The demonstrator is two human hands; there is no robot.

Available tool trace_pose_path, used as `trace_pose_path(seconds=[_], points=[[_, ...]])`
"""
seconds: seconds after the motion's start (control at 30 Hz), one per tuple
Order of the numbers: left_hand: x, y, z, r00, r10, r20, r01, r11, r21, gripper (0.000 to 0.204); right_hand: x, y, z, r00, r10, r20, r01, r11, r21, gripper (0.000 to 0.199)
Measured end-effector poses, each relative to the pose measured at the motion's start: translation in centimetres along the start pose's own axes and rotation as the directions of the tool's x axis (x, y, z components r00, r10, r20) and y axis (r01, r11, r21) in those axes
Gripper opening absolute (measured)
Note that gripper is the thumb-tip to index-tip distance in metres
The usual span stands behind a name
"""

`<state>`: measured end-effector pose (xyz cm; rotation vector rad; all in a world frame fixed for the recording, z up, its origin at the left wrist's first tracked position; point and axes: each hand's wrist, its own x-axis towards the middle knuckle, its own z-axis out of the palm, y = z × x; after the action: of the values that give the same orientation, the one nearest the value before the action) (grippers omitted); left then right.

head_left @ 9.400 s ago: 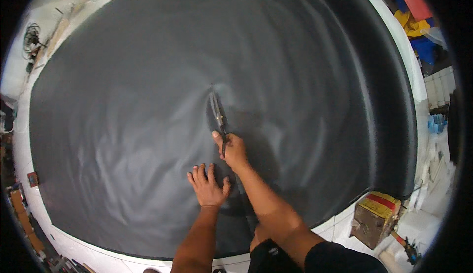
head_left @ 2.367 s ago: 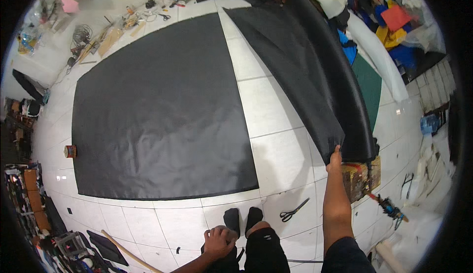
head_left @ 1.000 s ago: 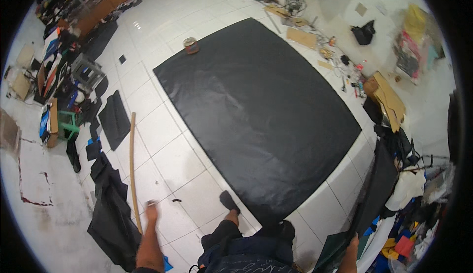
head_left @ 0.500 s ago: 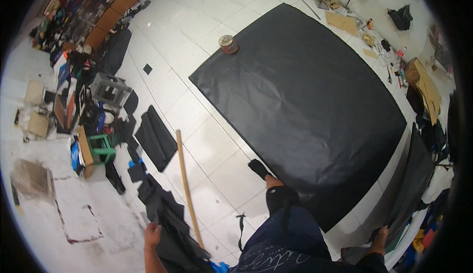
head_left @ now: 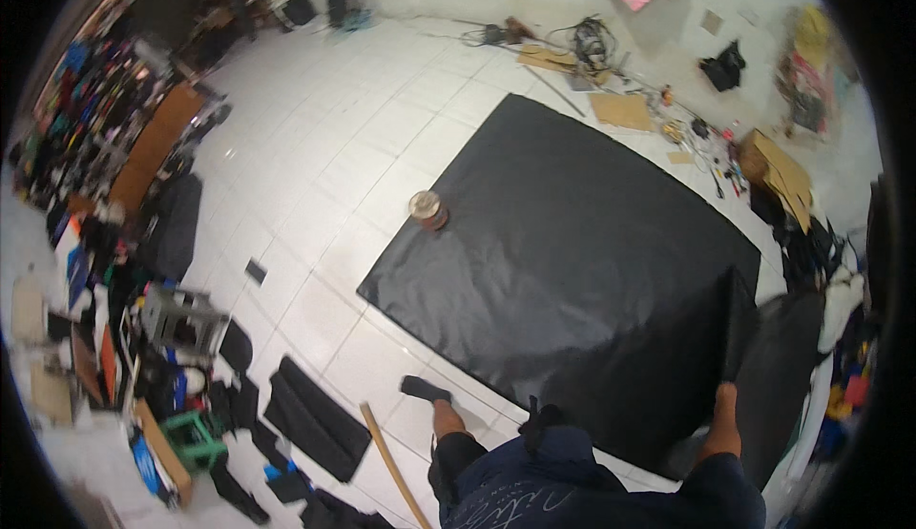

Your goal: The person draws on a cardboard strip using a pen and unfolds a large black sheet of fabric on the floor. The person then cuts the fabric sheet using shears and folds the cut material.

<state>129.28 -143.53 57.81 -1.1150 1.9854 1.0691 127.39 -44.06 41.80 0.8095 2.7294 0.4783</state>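
My right hand (head_left: 727, 399) is closed on the edge of a loose black sheet (head_left: 784, 367), which hangs raised in a fold at my right side. Beside and beneath it, a large black sheet (head_left: 563, 252) lies spread over the tiled floor. A round can (head_left: 428, 211) stands on that sheet near its left edge. My left hand is out of the picture. In front of me, my foot in a dark sock (head_left: 426, 389) rests on the tiles left of the sheet.
A wooden stick (head_left: 391, 462) and a folded black piece (head_left: 315, 421) lie to the left. Further left are a green stool (head_left: 196, 440), a grey stool (head_left: 181, 321) and piled clutter. Cardboard (head_left: 622, 111), cables (head_left: 593, 44) and small tools line the far right wall.
My view has shifted up and turned, showing more of the far wall. The right hand has lifted the loose black sheet and brought it over the spread one. My left hand has left the view.
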Motion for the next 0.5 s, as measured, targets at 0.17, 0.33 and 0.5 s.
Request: trace_pose_path(seconds=[0.17,0.33,0.5], points=[[15.3,12.8,-12.9,0.994,0.095,-0.053,-0.089,0.990,0.107,0.023,1.6,-15.6,-7.5,0.991,0.135,0.022,-0.134,0.991,-0.008,0.021],[28.2,30.1,-31.8,0.932,0.313,-0.181,-0.272,0.938,0.217,0.030,3.3,-29.1,-18.3,0.992,0.115,0.047,-0.118,0.990,0.071,0.027],[41.4,47.4,-51.6,0.803,0.566,-0.185,-0.550,0.824,0.133,0.040,7.9,-47.5,-31.4,0.713,0.629,0.310,-0.701,0.629,0.335,0.033]])
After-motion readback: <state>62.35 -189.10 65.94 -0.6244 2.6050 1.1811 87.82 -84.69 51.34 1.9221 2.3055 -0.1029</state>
